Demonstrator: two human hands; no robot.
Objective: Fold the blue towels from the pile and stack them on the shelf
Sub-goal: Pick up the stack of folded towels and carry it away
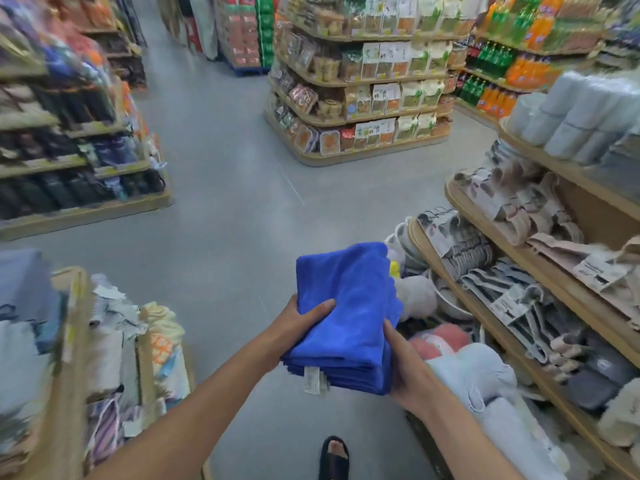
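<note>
A stack of folded blue towels (349, 313) hangs in front of me above the aisle floor, a white label dangling from its near edge. My left hand (299, 322) grips the stack's left side, thumb on top. On the stack's right side my right hand (405, 365) holds it with the fingers underneath. A wooden shelf (519, 337) with textiles runs along my right, close to the towels. No loose pile of towels is in sight.
A low shelf (74, 341) of folded cloths stands at my left. Rolled pale towels and bowls lie at the right shelf's foot (460, 372). Food and drink shelves (360, 98) stand ahead across the grey floor. My sandalled foot (334, 457) shows below.
</note>
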